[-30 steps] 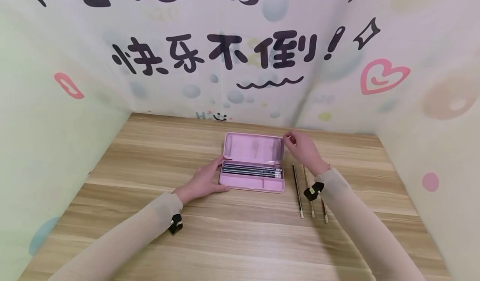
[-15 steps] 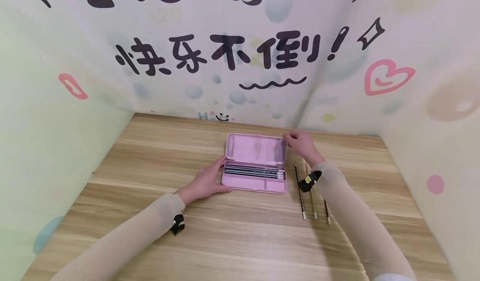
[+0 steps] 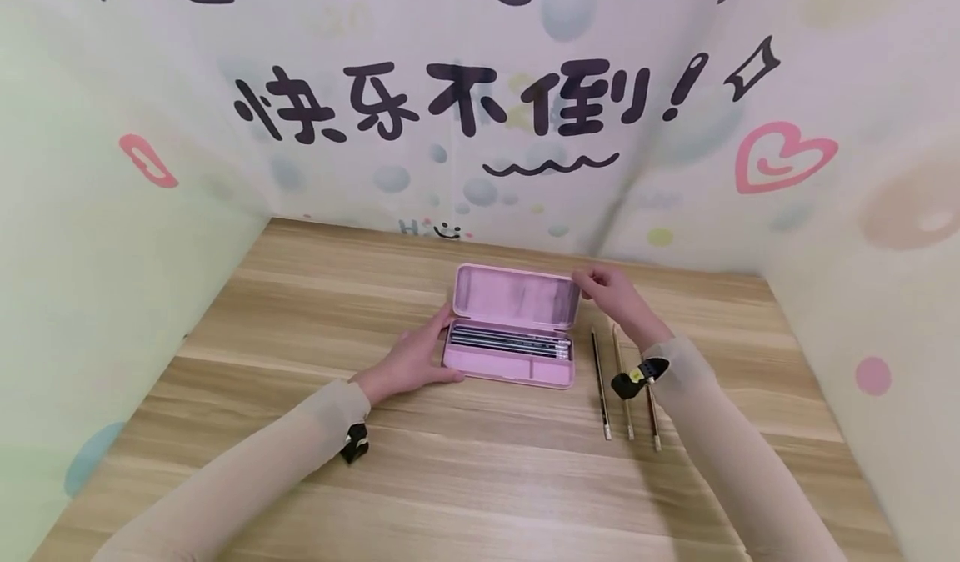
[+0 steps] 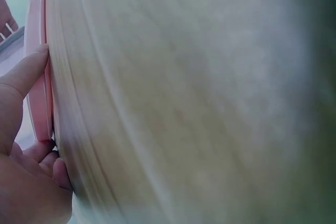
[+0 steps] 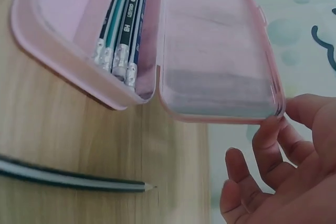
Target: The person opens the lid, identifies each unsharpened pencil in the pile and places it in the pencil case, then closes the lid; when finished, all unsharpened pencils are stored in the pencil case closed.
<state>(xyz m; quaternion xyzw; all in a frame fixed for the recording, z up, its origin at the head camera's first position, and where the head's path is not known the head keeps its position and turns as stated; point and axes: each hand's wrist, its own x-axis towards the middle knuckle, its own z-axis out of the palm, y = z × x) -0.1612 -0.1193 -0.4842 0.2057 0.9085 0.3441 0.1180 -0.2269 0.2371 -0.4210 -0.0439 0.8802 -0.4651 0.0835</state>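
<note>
A pink pencil case (image 3: 487, 365) lies open on the table, its lid (image 3: 510, 297) tilted up at the back. Several pencils (image 3: 510, 342) rest in its rear compartment, eraser ends to the right. My left hand (image 3: 408, 362) holds the case's left end, thumb on the front wall (image 4: 35, 98) and fingers around the end. My right hand (image 3: 618, 299) pinches the lid's far right corner between thumb and index finger; the right wrist view shows the other fingers (image 5: 244, 182) loosely curled.
Three loose pencils lie right of the case: a dark one (image 3: 601, 383), a pale one (image 3: 623, 383) and a reddish one (image 3: 655, 420) partly under my right wrist. A printed backdrop (image 3: 375, 178) stands behind the wooden table (image 3: 480, 462).
The lid's right edge has shifted slightly outward, apparently raised a little, with my right hand at its corner. My right forearm has moved slightly rightward. My left hand keeps its hold.
</note>
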